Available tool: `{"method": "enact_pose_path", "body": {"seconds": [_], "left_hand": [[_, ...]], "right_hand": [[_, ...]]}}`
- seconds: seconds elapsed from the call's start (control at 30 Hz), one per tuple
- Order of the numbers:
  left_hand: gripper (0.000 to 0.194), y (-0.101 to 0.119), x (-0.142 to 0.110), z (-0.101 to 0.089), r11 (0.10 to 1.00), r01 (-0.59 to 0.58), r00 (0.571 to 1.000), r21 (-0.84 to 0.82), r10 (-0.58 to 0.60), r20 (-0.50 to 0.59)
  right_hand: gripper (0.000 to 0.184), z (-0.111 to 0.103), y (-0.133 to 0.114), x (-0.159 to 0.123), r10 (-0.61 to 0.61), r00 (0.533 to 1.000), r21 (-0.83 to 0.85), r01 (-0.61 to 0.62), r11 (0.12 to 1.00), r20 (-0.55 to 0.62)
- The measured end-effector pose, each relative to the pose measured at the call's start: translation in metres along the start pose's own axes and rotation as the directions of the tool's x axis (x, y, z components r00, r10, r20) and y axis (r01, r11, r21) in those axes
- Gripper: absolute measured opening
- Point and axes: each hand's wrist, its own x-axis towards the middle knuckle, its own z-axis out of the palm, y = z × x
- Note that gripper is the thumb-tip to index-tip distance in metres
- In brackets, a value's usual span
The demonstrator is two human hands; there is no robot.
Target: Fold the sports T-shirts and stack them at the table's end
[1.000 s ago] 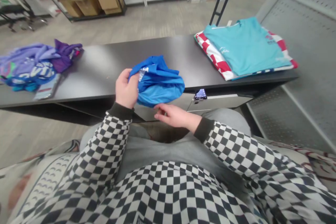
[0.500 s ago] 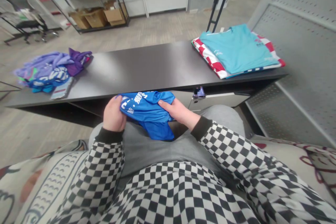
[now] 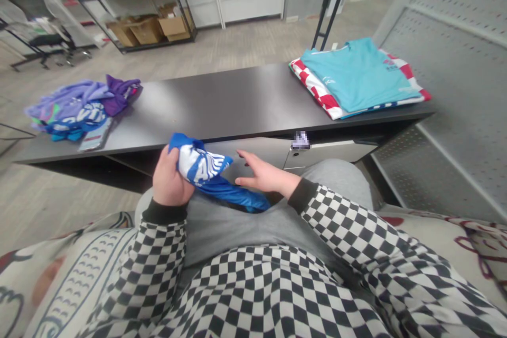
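Observation:
My left hand point(image 3: 171, 178) is closed on a bunched blue jersey point(image 3: 225, 190) with white lettering, held above my lap in front of the table edge. Part of the cloth hangs down to the right and rests near my thighs. My right hand point(image 3: 265, 173) is just right of the jersey, fingers apart with nothing between them. On the table's right end lies a stack of flat shirts, with a light blue shirt point(image 3: 356, 76) on top of a red and white checked shirt point(image 3: 312, 84). A heap of purple and blue clothes point(image 3: 79, 105) lies crumpled at the left end.
The dark table point(image 3: 222, 97) spans the view in front of my knees, with pale drawer fronts point(image 3: 328, 153) below its top. To the right stands a grey perforated panel point(image 3: 459, 79). Farther back are a shelf with cardboard boxes point(image 3: 146, 29) and an office chair point(image 3: 43, 37).
My right hand has let go of the jersey and opened. The jersey has turned in my left hand, now showing large white lettering, and its right side has dropped.

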Motion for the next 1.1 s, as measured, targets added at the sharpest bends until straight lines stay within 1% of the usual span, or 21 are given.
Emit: {"method": "enact_pose_path", "body": {"seconds": [0.03,0.07,0.13,0.2,0.23,0.33,0.4,0.47,0.53,0.57,0.63,0.67,0.73,0.77,0.8,0.83,0.87,0.97,1.0,1.03,1.1], "left_hand": [[0.067,0.002,-0.006,0.004,1.000,0.017,0.998,0.007,-0.018,0.056],[0.061,0.004,-0.011,0.007,0.999,0.035,0.993,-0.010,-0.034,0.112],[0.048,0.009,-0.017,0.011,0.999,0.040,0.970,0.014,-0.042,0.240],[0.041,0.013,-0.018,0.010,0.990,-0.031,0.953,0.135,-0.012,0.302],[0.039,0.014,-0.016,0.007,0.976,-0.075,0.958,0.203,0.014,0.286],[0.039,0.013,-0.008,-0.005,0.922,-0.135,0.986,0.363,0.089,0.140],[0.040,0.010,-0.004,-0.014,0.895,-0.132,0.991,0.427,0.102,0.092],[0.041,0.009,-0.002,-0.021,0.877,-0.132,0.990,0.462,0.097,0.099],[0.042,0.009,-0.002,-0.024,0.874,-0.134,0.987,0.467,0.076,0.141],[0.043,0.009,-0.002,-0.025,0.876,-0.133,0.982,0.464,0.052,0.184],[0.045,0.009,-0.002,-0.025,0.876,-0.115,0.950,0.469,-0.041,0.311],[0.047,0.008,-0.001,-0.026,0.870,-0.097,0.914,0.484,-0.115,0.390],[0.045,0.003,0.001,-0.028,0.840,-0.065,0.809,0.539,-0.272,0.521],[0.041,0.000,0.002,-0.031,0.819,-0.061,0.766,0.570,-0.328,0.553],[0.037,-0.002,0.004,-0.033,0.798,-0.063,0.748,0.599,-0.359,0.558],[0.037,-0.004,0.005,-0.037,0.778,-0.068,0.758,0.625,-0.367,0.540],[0.038,-0.006,0.007,-0.040,0.761,-0.069,0.792,0.645,-0.351,0.499],[0.038,-0.004,0.011,-0.048,0.768,-0.025,0.947,0.639,-0.187,0.262],[0.036,-0.002,0.011,-0.049,0.801,0.002,0.977,0.599,-0.131,0.171],[0.035,0.001,0.012,-0.049,0.849,0.031,0.993,0.527,-0.088,0.082],[0.034,0.008,0.011,-0.047,0.953,0.082,0.996,0.291,-0.073,-0.042]], "right_hand": [[0.098,0.000,-0.001,0.001,-0.064,0.997,0.058,0.066,0.996,-0.031],[0.090,0.000,-0.003,0.002,-0.123,0.991,0.095,0.127,0.987,-0.043],[0.053,-0.001,-0.007,0.004,-0.214,0.977,0.116,0.215,0.970,-0.017],[0.019,-0.003,-0.010,0.005,-0.204,0.979,0.086,0.201,0.976,0.029],[0.013,-0.003,-0.011,0.005,-0.150,0.988,0.059,0.148,0.987,0.044],[0.019,-0.005,-0.014,0.004,0.050,0.999,0.010,-0.050,0.999,-0.005],[0.023,-0.006,-0.016,0.002,0.082,0.995,0.055,-0.078,0.995,-0.057],[0.044,-0.007,-0.019,0.001,0.076,0.993,0.119,-0.065,0.991,-0.090],[0.069,-0.010,-0.021,0.001,0.124,0.985,0.134,-0.108,0.985,-0.119],[0.074,-0.011,-0.022,0.001,0.159,0.977,0.125,-0.142,0.982,-0.143],[0.063,-0.014,-0.023,0.001,0.206,0.958,0.117,-0.185,0.976,-0.199],[0.050,-0.016,-0.023,0.001,0.210,0.952,0.129,-0.185,0.974,-0.224],[0.026,-0.019,-0.021,0.001,0.206,0.943,0.172,-0.165,0.971,-0.259],[0.020,-0.020,-0.020,0.001,0.213,0.938,0.190,-0.164,0.968,-0.273],[0.018,-0.021,-0.019,0.001,0.225,0.933,0.199,-0.173,0.965,-0.280],[0.019,-0.022,-0.019,0.001,0.240,0.930,0.202,-0.188,0.961,-0.277],[0.020,-0.022,-0.018,0.001,0.255,0.931,0.204,-0.205,0.957,-0.262],[0.031,-0.024,-0.020,-0.001,0.271,0.950,0.243,-0.229,0.943,-0.157],[0.038,-0.025,-0.022,-0.002,0.263,0.959,0.262,-0.228,0.938,-0.107],[0.046,-0.026,-0.023,-0.003,0.250,0.967,0.278,-0.226,0.934,-0.052],[0.055,-0.030,-0.026,-0.006,0.212,0.975,0.301,-0.221,0.928,0.062]]}}
